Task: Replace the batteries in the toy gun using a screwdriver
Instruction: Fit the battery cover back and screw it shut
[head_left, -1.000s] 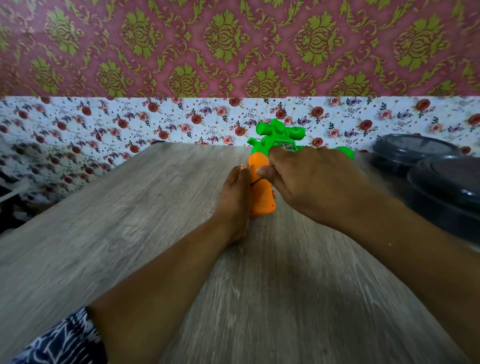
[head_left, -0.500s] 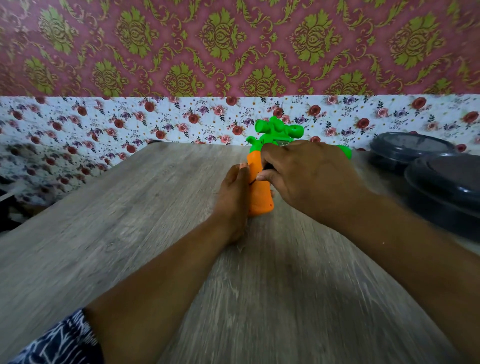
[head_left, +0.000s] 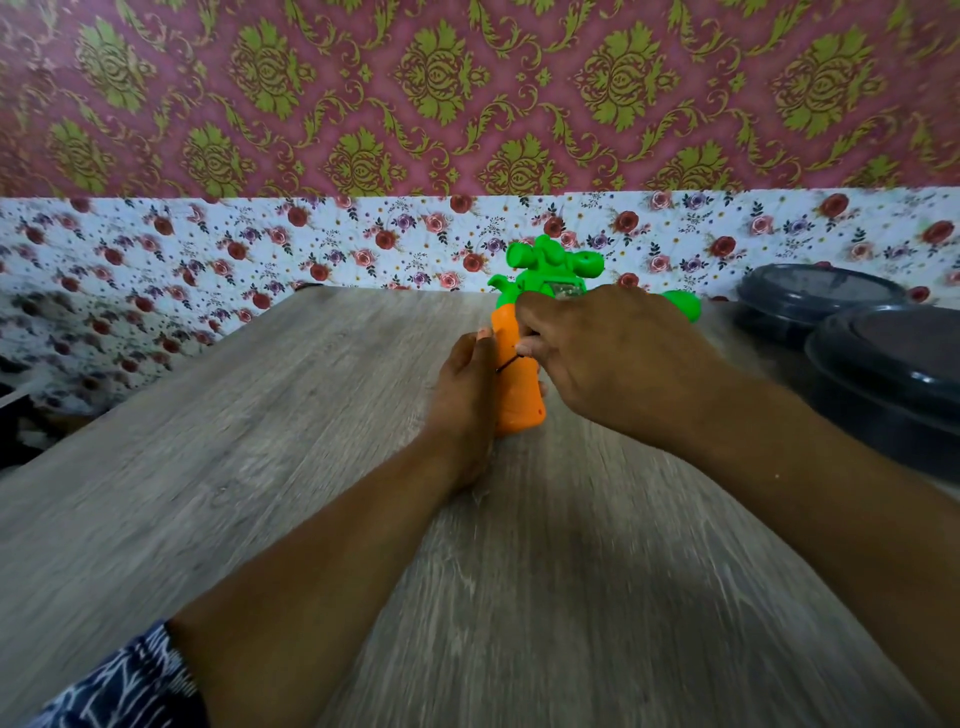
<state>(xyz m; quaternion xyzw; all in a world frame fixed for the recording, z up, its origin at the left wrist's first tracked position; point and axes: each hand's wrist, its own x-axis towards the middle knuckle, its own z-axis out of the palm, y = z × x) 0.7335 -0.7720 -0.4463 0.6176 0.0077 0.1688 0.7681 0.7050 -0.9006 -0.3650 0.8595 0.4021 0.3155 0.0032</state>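
Since the earlier frames little has shifted: the right hand (head_left: 613, 358) has crept slightly up the toy, while the left hand (head_left: 467, 395) has stayed put. The green and orange plastic toy gun (head_left: 519, 384) lies on the grey wood-grain table (head_left: 260, 467), near its far edge, orange grip pointing toward the person. The left hand braces the grip's left side with fingers wrapped round it. The right hand curls over the gun's middle, pinching a thin dark screwdriver (head_left: 506, 362) whose shaft slants onto the orange grip. Likely the cover screw is being worked. The tip could skid out of the screw head if the shaft stays tilted, scarring soft plastic or jabbing the left fingers beside it. A freed screw could roll off. Two dark round lidded containers (head_left: 883, 353) sit at right.
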